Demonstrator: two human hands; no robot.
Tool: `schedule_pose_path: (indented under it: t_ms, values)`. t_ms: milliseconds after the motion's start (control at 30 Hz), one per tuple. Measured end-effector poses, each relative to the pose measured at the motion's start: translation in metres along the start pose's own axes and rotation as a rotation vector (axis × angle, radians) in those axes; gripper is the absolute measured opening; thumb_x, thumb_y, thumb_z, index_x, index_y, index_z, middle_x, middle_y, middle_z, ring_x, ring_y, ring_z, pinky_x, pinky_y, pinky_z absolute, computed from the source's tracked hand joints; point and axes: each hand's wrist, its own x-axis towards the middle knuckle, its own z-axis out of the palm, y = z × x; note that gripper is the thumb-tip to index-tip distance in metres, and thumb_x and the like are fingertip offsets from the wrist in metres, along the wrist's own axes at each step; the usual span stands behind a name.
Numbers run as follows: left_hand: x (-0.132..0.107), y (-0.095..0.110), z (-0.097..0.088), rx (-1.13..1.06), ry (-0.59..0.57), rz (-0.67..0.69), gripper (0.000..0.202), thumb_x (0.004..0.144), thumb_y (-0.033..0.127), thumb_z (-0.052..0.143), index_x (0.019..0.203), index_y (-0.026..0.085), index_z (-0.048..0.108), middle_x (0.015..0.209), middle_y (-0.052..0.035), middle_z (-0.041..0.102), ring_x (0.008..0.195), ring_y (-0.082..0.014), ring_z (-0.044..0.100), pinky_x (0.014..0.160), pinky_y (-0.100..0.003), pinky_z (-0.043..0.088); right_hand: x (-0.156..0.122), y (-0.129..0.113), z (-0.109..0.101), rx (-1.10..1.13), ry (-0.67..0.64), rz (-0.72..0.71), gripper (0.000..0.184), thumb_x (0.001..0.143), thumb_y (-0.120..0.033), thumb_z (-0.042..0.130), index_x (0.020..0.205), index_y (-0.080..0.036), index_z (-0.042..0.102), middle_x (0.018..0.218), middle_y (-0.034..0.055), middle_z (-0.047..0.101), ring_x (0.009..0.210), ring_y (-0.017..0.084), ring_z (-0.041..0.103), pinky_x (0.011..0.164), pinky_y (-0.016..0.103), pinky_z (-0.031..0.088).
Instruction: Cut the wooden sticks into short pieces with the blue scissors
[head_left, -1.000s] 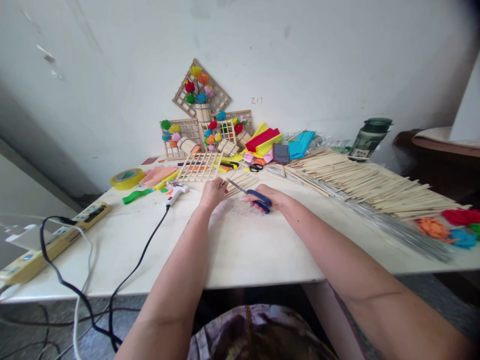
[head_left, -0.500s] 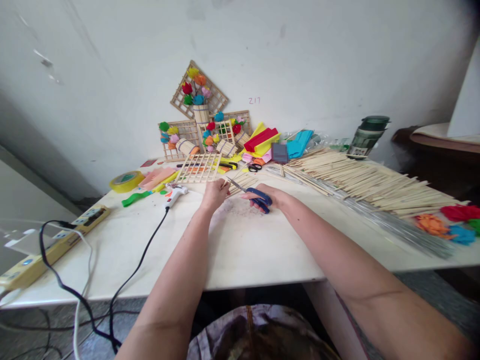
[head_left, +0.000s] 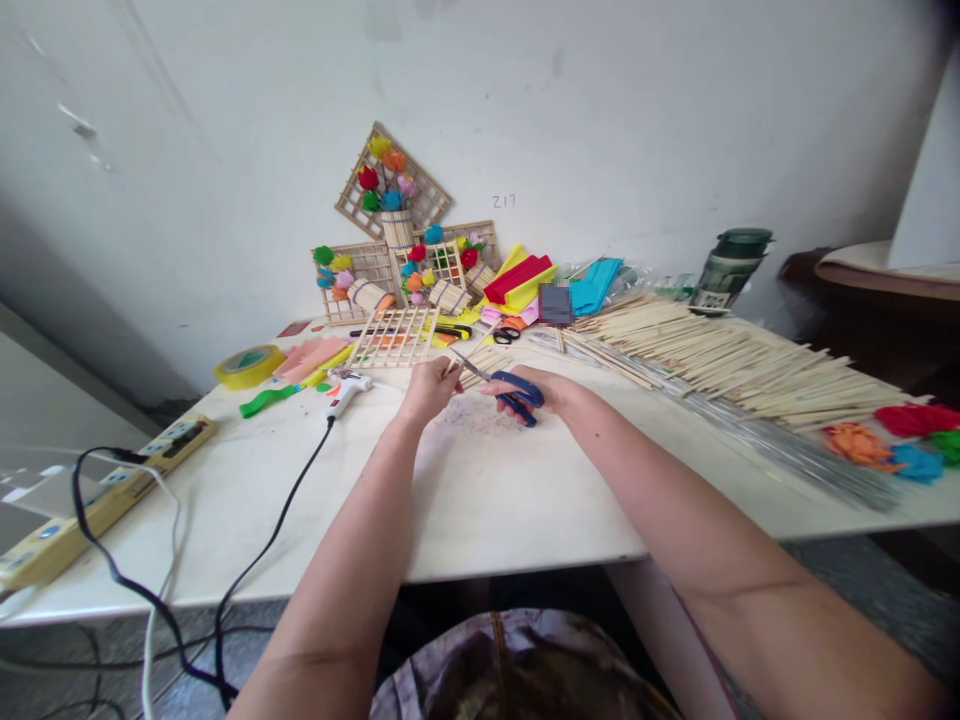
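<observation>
My right hand [head_left: 529,395] grips a pair of scissors [head_left: 517,385] with dark blue handles, fingers through the loops. The blades point left and reach to the fingertips of my left hand [head_left: 435,388]. My left hand is closed in a pinch on a thin wooden stick [head_left: 451,366], of which only a short pale end shows. Several loose sticks [head_left: 484,362] lie on the table just behind both hands. A small lattice of sticks [head_left: 394,338] lies beyond my left hand.
A glue gun [head_left: 346,393] with a black cord lies left, near yellow tape [head_left: 250,367] and a power strip [head_left: 112,500]. Lattices with paper flowers [head_left: 391,175] lean on the wall. Right are a big pile of sticks [head_left: 750,360], wires [head_left: 810,455] and a dark bottle [head_left: 729,270].
The view has shifted slightly. Both hands stay nearly in place, with the scissors still at the left fingertips.
</observation>
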Motion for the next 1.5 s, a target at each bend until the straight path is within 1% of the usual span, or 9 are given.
schedule_pose_path:
  t_ms: [200, 333, 467, 667, 833, 1100, 1367, 1433, 1500]
  values:
    - [0.001, -0.004, -0.001, 0.008, 0.011, -0.013, 0.028, 0.075, 0.036, 0.044, 0.056, 0.016, 0.047, 0.055, -0.0008, 0.059, 0.041, -0.0057, 0.042, 0.042, -0.017, 0.032, 0.001, -0.001, 0.004, -0.02, 0.029, 0.034, 0.028, 0.065, -0.037, 0.067, 0.064, -0.015, 0.05, 0.041, -0.0036, 0.048, 0.031, 0.008, 0.043, 0.029, 0.019, 0.034]
    - [0.002, -0.005, -0.003, 0.036, 0.019, -0.015, 0.027, 0.074, 0.034, 0.044, 0.055, 0.016, 0.049, 0.052, -0.0007, 0.058, 0.042, -0.0062, 0.042, 0.042, -0.017, 0.032, 0.005, 0.001, 0.007, -0.016, 0.063, 0.023, 0.023, 0.065, -0.032, 0.067, 0.065, -0.014, 0.052, 0.04, -0.0042, 0.048, 0.031, 0.007, 0.042, 0.028, 0.018, 0.032]
    - [0.002, -0.006, -0.005, 0.035, 0.027, -0.017, 0.026, 0.074, 0.032, 0.045, 0.054, 0.016, 0.048, 0.052, -0.0002, 0.058, 0.042, -0.0063, 0.042, 0.044, -0.018, 0.032, 0.006, 0.002, 0.011, -0.008, 0.119, 0.008, 0.021, 0.064, -0.026, 0.067, 0.06, -0.013, 0.051, 0.04, -0.0041, 0.048, 0.031, 0.006, 0.041, 0.028, 0.017, 0.031]
    - [0.003, -0.01, -0.006, 0.05, 0.079, -0.047, 0.028, 0.074, 0.033, 0.045, 0.053, 0.015, 0.053, 0.043, 0.0016, 0.051, 0.038, -0.0063, 0.038, 0.042, -0.018, 0.03, 0.009, 0.005, 0.014, -0.035, 0.165, -0.035, 0.025, 0.062, -0.028, 0.068, 0.054, -0.013, 0.049, 0.037, -0.0042, 0.045, 0.029, 0.006, 0.04, 0.027, 0.017, 0.029]
    - [0.002, -0.01, -0.005, 0.04, 0.095, -0.096, 0.027, 0.073, 0.031, 0.045, 0.052, 0.015, 0.051, 0.046, 0.0015, 0.053, 0.038, -0.006, 0.038, 0.041, -0.018, 0.03, 0.012, 0.007, 0.015, -0.028, 0.172, -0.046, 0.025, 0.061, -0.028, 0.07, 0.057, -0.014, 0.049, 0.039, -0.0047, 0.047, 0.029, 0.005, 0.04, 0.027, 0.016, 0.031]
    - [0.004, -0.015, -0.007, 0.084, 0.152, -0.095, 0.028, 0.072, 0.032, 0.046, 0.051, 0.015, 0.053, 0.042, 0.0018, 0.05, 0.04, -0.0069, 0.041, 0.044, -0.019, 0.03, 0.01, 0.006, 0.015, 0.002, 0.154, -0.038, 0.024, 0.059, -0.026, 0.071, 0.058, -0.014, 0.05, 0.04, -0.0036, 0.049, 0.031, 0.007, 0.042, 0.027, 0.017, 0.034]
    - [0.005, -0.017, -0.003, -0.04, 0.184, -0.114, 0.027, 0.073, 0.031, 0.047, 0.053, 0.014, 0.053, 0.043, 0.0017, 0.051, 0.036, -0.0053, 0.036, 0.041, -0.019, 0.027, 0.007, 0.005, 0.012, -0.032, 0.15, -0.061, 0.024, 0.061, -0.028, 0.07, 0.059, -0.013, 0.051, 0.041, -0.0042, 0.049, 0.031, 0.006, 0.042, 0.028, 0.017, 0.035]
    - [0.004, -0.015, -0.002, -0.133, 0.175, -0.126, 0.025, 0.073, 0.032, 0.048, 0.055, 0.014, 0.053, 0.045, 0.0011, 0.053, 0.035, -0.0049, 0.035, 0.038, -0.019, 0.025, 0.005, 0.004, 0.006, -0.051, 0.118, -0.073, 0.026, 0.063, -0.031, 0.069, 0.06, -0.013, 0.051, 0.042, -0.0039, 0.05, 0.032, 0.005, 0.043, 0.029, 0.016, 0.035]
    - [0.002, -0.011, -0.002, -0.24, 0.14, -0.139, 0.026, 0.073, 0.034, 0.049, 0.057, 0.014, 0.053, 0.043, 0.0012, 0.051, 0.033, -0.0046, 0.033, 0.036, -0.018, 0.023, 0.002, 0.004, -0.002, -0.093, 0.042, -0.091, 0.029, 0.066, -0.038, 0.065, 0.06, -0.013, 0.051, 0.04, -0.0032, 0.049, 0.031, 0.006, 0.043, 0.029, 0.016, 0.033]
